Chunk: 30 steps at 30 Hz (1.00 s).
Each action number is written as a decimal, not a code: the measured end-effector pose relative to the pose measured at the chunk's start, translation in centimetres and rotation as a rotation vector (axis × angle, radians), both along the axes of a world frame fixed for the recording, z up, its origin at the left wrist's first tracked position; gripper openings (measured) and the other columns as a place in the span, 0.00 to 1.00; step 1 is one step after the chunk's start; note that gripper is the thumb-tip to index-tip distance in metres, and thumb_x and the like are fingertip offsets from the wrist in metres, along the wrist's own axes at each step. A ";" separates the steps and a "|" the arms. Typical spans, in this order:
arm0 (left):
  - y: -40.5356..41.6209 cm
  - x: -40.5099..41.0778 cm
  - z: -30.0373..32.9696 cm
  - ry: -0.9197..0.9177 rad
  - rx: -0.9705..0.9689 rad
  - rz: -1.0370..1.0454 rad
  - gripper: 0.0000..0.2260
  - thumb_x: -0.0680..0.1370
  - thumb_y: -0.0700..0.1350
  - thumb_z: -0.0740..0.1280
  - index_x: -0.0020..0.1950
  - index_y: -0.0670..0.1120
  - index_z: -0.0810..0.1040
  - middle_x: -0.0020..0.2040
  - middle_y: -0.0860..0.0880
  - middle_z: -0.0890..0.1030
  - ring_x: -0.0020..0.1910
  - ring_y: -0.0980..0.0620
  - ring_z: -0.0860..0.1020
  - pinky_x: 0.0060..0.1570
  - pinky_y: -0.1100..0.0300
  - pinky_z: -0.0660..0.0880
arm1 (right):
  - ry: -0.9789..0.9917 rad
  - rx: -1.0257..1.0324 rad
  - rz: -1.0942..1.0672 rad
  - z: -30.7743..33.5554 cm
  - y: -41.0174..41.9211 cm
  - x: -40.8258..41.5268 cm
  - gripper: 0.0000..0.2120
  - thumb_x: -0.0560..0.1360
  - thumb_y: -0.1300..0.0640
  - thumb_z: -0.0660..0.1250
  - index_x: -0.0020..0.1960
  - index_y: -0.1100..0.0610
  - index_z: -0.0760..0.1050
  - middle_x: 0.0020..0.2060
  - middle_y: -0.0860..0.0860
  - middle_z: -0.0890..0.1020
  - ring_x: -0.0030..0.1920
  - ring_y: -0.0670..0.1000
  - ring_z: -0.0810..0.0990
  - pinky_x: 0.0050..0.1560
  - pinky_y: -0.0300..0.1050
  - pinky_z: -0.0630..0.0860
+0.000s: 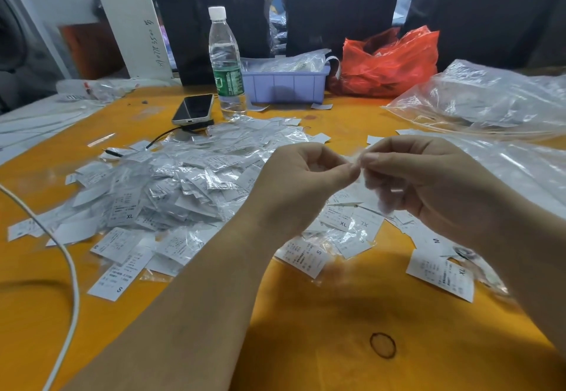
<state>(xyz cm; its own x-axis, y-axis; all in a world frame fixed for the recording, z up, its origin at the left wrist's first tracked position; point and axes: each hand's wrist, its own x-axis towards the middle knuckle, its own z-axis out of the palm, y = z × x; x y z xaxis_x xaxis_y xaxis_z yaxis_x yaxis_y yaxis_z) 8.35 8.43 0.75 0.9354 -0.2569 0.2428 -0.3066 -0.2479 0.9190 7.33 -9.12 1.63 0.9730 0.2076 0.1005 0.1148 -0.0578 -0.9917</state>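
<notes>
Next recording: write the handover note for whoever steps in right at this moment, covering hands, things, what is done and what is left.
Hands: left hand and right hand both pinch one small clear bag above the yellow table. The bag is blurred, so its contents cannot be told.
Things: a big pile of bagged size labels lies to the left. More labels lie spread under the hands.
Done: seemingly the pile.
Left: probably finish this bag, add it to the pile, then go on with the spread labels.
</notes>
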 end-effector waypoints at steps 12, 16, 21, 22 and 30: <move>0.4 0.1 0.6 0.080 -0.193 0.008 0.05 0.73 0.46 0.73 0.39 0.48 0.80 0.30 0.57 0.78 0.32 0.58 0.74 0.36 0.65 0.71 | -0.039 -0.027 -0.039 0.1 -0.5 0.1 0.16 0.62 0.52 0.72 0.42 0.64 0.80 0.28 0.53 0.77 0.27 0.49 0.71 0.28 0.39 0.72; 0.4 0.1 0.8 0.092 -0.257 0.043 0.04 0.75 0.42 0.72 0.40 0.48 0.81 0.31 0.56 0.78 0.33 0.57 0.74 0.35 0.64 0.71 | -0.025 -0.043 -0.032 0.0 -0.5 0.1 0.16 0.60 0.51 0.73 0.40 0.63 0.81 0.27 0.53 0.77 0.27 0.50 0.71 0.28 0.39 0.72; 0.4 0.1 0.7 0.089 -0.233 0.009 0.06 0.75 0.37 0.70 0.44 0.49 0.82 0.34 0.56 0.80 0.34 0.57 0.75 0.37 0.63 0.72 | -0.021 -0.051 -0.013 -0.2 -0.4 0.2 0.15 0.60 0.49 0.74 0.38 0.61 0.82 0.28 0.53 0.77 0.28 0.50 0.72 0.27 0.38 0.73; 0.4 0.1 0.7 0.088 -0.227 0.003 0.07 0.76 0.36 0.70 0.45 0.48 0.82 0.34 0.55 0.80 0.34 0.57 0.75 0.36 0.64 0.72 | -0.020 -0.056 -0.010 -0.2 -0.4 0.2 0.15 0.60 0.49 0.74 0.38 0.60 0.83 0.28 0.53 0.77 0.28 0.50 0.72 0.27 0.39 0.73; 0.4 0.0 0.8 0.111 -0.289 0.022 0.12 0.77 0.33 0.62 0.44 0.44 0.83 0.36 0.50 0.82 0.35 0.53 0.77 0.35 0.60 0.73 | -0.014 -0.040 0.004 -0.3 -0.4 0.2 0.15 0.59 0.48 0.74 0.39 0.59 0.84 0.29 0.53 0.78 0.29 0.50 0.72 0.28 0.38 0.73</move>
<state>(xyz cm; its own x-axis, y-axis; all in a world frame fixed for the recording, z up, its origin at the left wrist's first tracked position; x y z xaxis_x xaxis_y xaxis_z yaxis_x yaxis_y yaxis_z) 8.38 8.82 1.57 0.9648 -0.1712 0.1994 -0.1983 0.0235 0.9799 7.56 -9.50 1.34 0.9706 0.2160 0.1061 0.1294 -0.0967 -0.9869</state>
